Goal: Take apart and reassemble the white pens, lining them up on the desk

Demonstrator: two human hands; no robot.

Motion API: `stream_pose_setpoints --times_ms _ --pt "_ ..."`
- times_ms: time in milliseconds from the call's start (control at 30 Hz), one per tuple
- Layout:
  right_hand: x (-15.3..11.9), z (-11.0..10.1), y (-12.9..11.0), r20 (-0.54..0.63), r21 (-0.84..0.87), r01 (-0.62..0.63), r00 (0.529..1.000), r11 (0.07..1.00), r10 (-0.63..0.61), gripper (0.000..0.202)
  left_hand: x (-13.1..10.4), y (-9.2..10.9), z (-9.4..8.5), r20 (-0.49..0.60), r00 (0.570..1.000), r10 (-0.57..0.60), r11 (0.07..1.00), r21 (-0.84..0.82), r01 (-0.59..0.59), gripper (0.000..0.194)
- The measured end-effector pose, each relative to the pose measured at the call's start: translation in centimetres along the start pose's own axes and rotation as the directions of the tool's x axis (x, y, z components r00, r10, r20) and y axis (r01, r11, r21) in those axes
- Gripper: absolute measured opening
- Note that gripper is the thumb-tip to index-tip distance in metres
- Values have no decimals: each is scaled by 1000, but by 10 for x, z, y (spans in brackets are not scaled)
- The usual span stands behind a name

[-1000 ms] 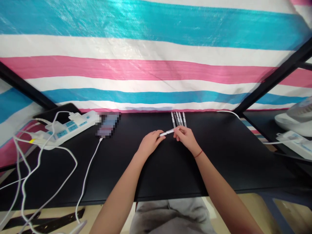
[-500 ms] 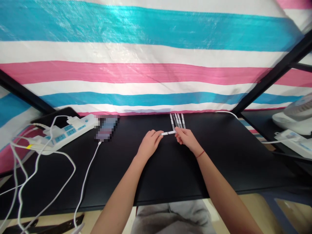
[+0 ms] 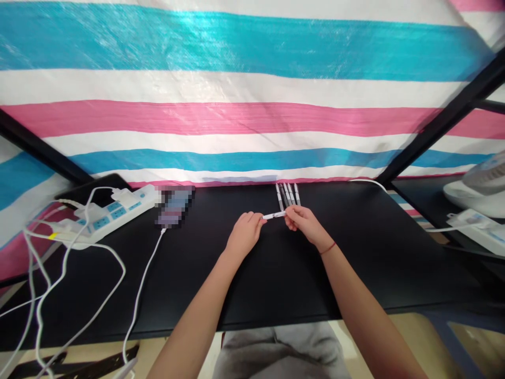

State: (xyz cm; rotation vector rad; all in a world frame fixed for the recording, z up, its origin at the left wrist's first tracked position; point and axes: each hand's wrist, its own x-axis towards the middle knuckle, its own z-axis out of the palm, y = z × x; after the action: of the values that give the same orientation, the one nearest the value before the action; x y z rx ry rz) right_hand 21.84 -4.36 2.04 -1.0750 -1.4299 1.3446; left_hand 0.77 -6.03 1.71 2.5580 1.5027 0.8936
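Note:
A white pen (image 3: 273,216) is held level just above the black desk, one end in each hand. My left hand (image 3: 245,231) pinches its left end between thumb and fingers. On the other end, my right hand (image 3: 302,220) has its fingers closed, partly covering that end. Beyond my right hand, several similar white and grey pens (image 3: 288,195) lie side by side in a row, pointing away from me. Their near ends are partly hidden by my right hand.
On the left, a white power strip (image 3: 118,213) bears plugs and tangled white cables (image 3: 65,258). A phone (image 3: 174,206) lies beside it on a charging cable. The black desk (image 3: 272,279) meets a striped sheet (image 3: 252,121) at the back. A white fan (image 3: 483,184) stands far right.
The view has shifted slightly. Both hands still hold the pen at its ends, and a little more of its middle looks uneven between them. The row of pens stays put.

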Motion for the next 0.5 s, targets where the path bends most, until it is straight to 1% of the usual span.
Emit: stream_pose_setpoints --times_ms 133,233,333,433,500 --pt "-1 -2 -3 30 -90 86 996 992 -84 34 0 0 1 4 999 -36 997 -67 36 27" --pt "-2 -2 -4 8 -107 93 996 990 -93 34 0 0 2 28 998 -62 992 -107 65 27" --pt "-1 -1 -3 -73 -83 54 996 995 -60 39 1 -1 2 39 997 -69 984 -164 75 25" --pt "1 -1 2 -185 -4 -22 982 1000 21 45 0 -1 0 18 999 -49 981 -188 52 27" --pt "3 -3 5 -204 67 -72 975 995 85 47 0 -1 0 7 999 -37 986 -162 37 25"
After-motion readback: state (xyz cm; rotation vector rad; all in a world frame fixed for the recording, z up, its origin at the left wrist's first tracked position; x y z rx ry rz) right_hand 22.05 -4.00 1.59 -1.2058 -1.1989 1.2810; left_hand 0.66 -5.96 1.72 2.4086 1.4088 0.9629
